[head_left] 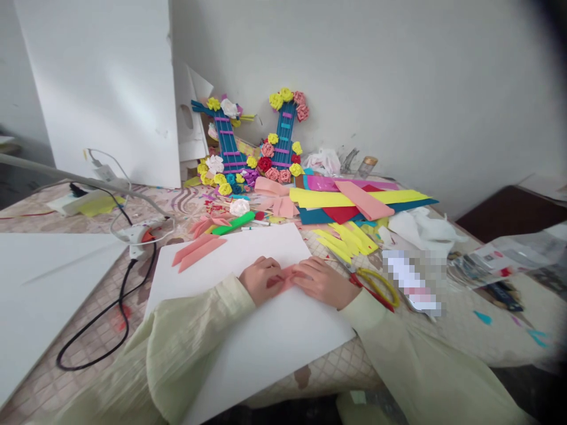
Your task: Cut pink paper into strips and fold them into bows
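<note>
Over the white sheet [252,348], both of my hands pinch one small piece of pink crepe paper [289,276]. My left hand [262,280] has its fingers curled on the paper's left side. From the right, my right hand [322,280] grips the same piece, its fingertips close to those of the left. Part of the paper is hidden under the fingers. Two folded pink strips [199,252] lie on the sheet's upper left. Scissors with red and yellow handles [376,288] rest just beyond my right wrist.
A glue gun [138,239] with a looping black cable lies left. Flower-covered blue frames [283,139] lean at the wall. Coloured crepe paper sheets [358,198] and yellow strips [348,239] are piled behind my hands. A phone [414,283], blurred out, and a plastic bag [509,257] lie right.
</note>
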### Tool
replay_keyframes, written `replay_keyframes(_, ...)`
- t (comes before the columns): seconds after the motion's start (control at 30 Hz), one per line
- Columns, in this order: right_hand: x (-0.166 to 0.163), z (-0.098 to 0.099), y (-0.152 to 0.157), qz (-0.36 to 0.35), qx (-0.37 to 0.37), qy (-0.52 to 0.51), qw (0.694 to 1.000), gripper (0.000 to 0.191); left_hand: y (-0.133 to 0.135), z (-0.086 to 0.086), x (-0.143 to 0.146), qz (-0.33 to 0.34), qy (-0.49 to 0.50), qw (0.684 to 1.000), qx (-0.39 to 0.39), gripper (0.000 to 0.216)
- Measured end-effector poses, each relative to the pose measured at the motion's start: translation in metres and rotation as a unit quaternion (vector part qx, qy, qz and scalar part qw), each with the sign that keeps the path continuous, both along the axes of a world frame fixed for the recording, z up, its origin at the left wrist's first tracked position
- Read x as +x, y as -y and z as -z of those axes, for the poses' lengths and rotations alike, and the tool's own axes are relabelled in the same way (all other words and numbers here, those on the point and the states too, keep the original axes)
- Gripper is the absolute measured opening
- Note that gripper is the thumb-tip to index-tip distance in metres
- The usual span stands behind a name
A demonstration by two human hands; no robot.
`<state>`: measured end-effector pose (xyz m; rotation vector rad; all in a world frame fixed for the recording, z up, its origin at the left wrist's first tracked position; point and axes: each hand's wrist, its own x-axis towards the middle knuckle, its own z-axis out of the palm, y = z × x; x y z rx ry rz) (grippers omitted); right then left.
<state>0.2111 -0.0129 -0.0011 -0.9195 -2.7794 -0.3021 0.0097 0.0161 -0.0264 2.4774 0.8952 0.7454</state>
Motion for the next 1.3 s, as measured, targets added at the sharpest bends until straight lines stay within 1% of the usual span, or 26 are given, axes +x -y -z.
replay_keyframes(0.2,0.003,0.003,-0.001,0.001,0.008,0.003,1.000,0.020,0.000,0.001,0.000,-0.002,0.001,1.000,-0.003,0.019)
replay_keyframes(0.33,0.003,0.008,-0.001,-0.011,-0.005,-0.019,1.000,0.020,0.000,0.001,0.000,0.000,0.002,1.000,-0.003,0.019)
replay_keyframes(0.43,0.001,0.008,0.000,-0.006,-0.022,-0.048,0.999,0.017,-0.001,0.000,0.000,0.003,0.001,1.000,-0.004,0.021)
replay_keyframes(0.57,-0.002,0.006,0.000,0.028,-0.112,-0.154,0.981,0.015,0.000,-0.002,0.000,0.003,0.001,1.000,-0.008,0.024)
replay_keyframes(0.63,-0.004,0.005,-0.002,0.042,-0.139,-0.179,0.973,0.016,0.001,-0.003,0.000,-0.003,0.002,1.000,-0.011,0.026)
replay_keyframes(0.73,-0.006,0.007,-0.006,0.062,-0.148,-0.195,0.968,0.018,0.002,-0.004,0.001,-0.013,0.006,1.000,-0.016,0.027)
replay_keyframes(0.93,-0.010,0.013,-0.012,0.109,-0.163,-0.216,0.957,0.011,-0.002,-0.006,0.000,-0.015,0.016,0.999,-0.033,0.018)
replay_keyframes(1.17,-0.011,0.016,-0.014,0.182,-0.176,-0.233,0.939,0.018,-0.007,0.001,-0.004,-0.020,0.035,0.998,-0.045,0.023)
replay_keyframes(1.3,-0.013,0.012,-0.016,0.201,-0.201,-0.235,0.930,0.013,-0.007,0.002,-0.003,-0.024,0.043,0.998,-0.043,0.020)
